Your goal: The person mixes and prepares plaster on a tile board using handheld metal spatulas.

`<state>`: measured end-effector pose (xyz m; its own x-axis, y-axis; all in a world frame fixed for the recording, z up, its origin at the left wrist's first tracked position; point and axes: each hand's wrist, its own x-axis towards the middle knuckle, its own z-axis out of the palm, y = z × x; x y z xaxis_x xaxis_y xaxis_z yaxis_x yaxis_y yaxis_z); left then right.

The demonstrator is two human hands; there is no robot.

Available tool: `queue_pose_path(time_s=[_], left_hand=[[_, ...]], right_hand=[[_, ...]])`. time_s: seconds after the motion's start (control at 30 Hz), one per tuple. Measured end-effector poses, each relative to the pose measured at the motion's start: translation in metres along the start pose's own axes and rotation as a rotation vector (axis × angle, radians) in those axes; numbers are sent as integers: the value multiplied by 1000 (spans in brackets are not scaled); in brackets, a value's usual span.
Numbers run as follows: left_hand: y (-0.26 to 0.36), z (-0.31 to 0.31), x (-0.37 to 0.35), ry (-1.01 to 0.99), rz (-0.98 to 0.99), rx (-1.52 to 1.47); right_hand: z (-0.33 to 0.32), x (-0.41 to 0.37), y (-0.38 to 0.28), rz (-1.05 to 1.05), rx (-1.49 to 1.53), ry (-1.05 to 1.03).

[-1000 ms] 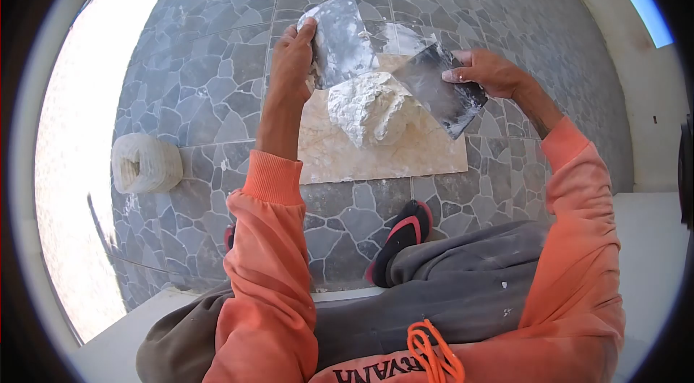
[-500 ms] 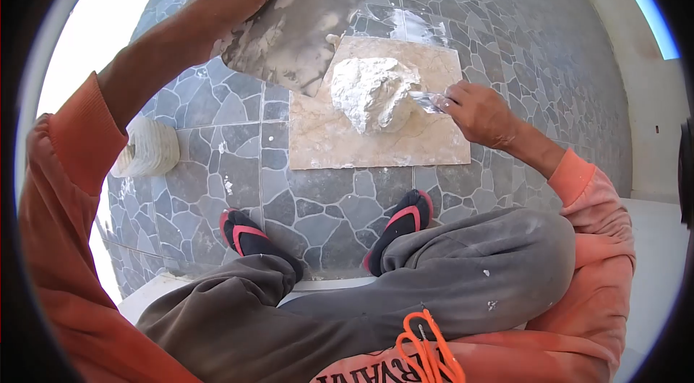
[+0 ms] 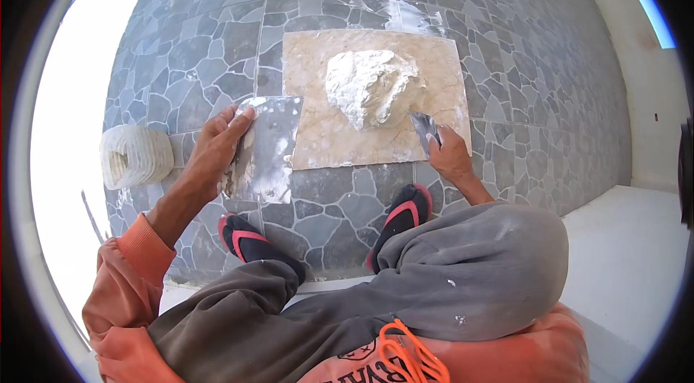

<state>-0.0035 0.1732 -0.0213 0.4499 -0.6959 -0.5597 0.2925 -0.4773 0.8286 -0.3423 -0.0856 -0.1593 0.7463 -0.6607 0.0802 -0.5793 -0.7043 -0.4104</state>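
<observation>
My left hand (image 3: 217, 148) grips the edge of a flat grey metal sheet (image 3: 271, 144), thumb on top; white smears cover its face. It hangs left of a beige marbled tile (image 3: 318, 144) and overlaps the tile's edge in this view. On that tile sits a lumpy mound of white plaster (image 3: 372, 87). My right hand (image 3: 452, 152) is closed around a small putty knife (image 3: 426, 134), whose blade points up and left, close to the mound's lower right side.
A whitish roll of mesh tape (image 3: 136, 157) stands on the grey stone-pattern floor (image 3: 202, 43) at the left. White smears (image 3: 413, 18) mark the floor behind the tile. My feet in black and red footwear (image 3: 249, 242) are in front. A pale wall rises at right.
My left hand has brought the metal sheet down and toward me, from above the tile's far left corner to beside it. My right hand has drawn the putty knife slightly down, away from the plaster.
</observation>
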Motion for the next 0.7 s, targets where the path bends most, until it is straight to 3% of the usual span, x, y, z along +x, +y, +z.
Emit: queue_pose_path(time_s=[0.1,0.23,0.27,0.37,0.5,0.6,0.7], left_hand=[[-11,13,-7,-5,-35,-26],[-20,12,-9,-24,-53,1],[-21,12,-9,-16,-50,-6],[-24,10,-13,-9,-37,-45],[-26,13,-20,-1,-42,-34],[-30,18,-26,0,-64,-40],[-32,23,-28,-5,-75,10]], right_hand=[[-16,14,5,624,378,-129],[22,7,85,811,1217,65],[17,9,95,900,1290,48],[15,19,121,938,1427,44],[26,43,154,983,1262,-36],[76,78,208,948,1117,-51],[69,105,180,895,1192,-205]])
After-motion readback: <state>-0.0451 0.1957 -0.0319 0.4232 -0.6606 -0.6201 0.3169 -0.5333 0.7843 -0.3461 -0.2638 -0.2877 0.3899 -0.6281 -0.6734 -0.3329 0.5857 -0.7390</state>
